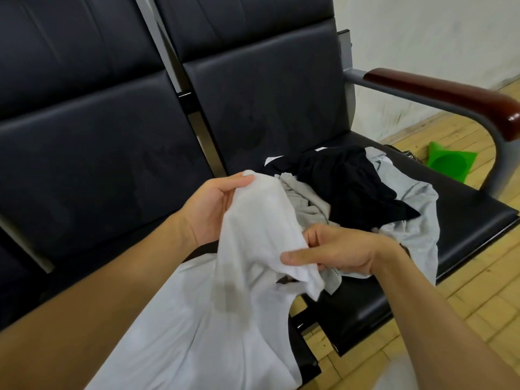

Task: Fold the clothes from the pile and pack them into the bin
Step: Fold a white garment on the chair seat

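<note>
White garment — lower part cut off — gripped by left hand and right hand.

A row of black padded seats with a dark red armrest stands against a white wall on a pale wooden floor.

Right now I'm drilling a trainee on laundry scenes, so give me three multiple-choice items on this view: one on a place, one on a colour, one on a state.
1. Where does the pile lie?
A. chair seat
B. floor
C. armrest

2. What colour is the garment atop the pile?
A. red
B. black
C. green

3. How is the white T-shirt held?
A. by both hands
B. by one hand
C. by neither

A: the pile lies on the black chair seat.
B: the black garment tops it.
A: left hand and right hand both grip the white T-shirt.
</note>
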Demonstrator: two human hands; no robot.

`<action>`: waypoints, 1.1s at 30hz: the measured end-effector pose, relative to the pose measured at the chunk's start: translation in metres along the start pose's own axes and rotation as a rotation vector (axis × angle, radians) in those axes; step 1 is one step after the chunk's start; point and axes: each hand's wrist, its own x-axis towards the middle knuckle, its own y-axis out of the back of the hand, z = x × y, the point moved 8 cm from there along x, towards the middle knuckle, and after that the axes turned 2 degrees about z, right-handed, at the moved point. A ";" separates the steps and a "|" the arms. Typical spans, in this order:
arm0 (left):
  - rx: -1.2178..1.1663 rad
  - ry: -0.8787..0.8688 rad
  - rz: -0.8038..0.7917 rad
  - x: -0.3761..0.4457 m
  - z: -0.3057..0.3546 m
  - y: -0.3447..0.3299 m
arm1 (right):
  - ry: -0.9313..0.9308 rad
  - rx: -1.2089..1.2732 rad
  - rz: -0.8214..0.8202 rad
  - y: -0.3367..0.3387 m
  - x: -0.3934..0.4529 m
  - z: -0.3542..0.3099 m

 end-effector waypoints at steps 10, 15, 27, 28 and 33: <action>-0.136 -0.117 0.071 0.011 0.013 0.014 | 0.064 -0.029 0.661 0.083 -0.040 0.011; -0.039 -0.123 -0.004 0.027 0.010 -0.016 | 0.155 0.218 0.660 0.084 -0.044 0.006; 0.024 0.074 0.153 0.099 -0.006 -0.074 | 0.023 -0.142 1.207 0.122 -0.085 0.016; 0.039 0.059 0.159 0.098 -0.002 -0.072 | 0.026 -0.150 1.220 0.123 -0.088 0.012; -0.037 -0.099 0.125 0.063 0.031 -0.021 | 0.173 -0.163 0.972 0.080 -0.067 -0.036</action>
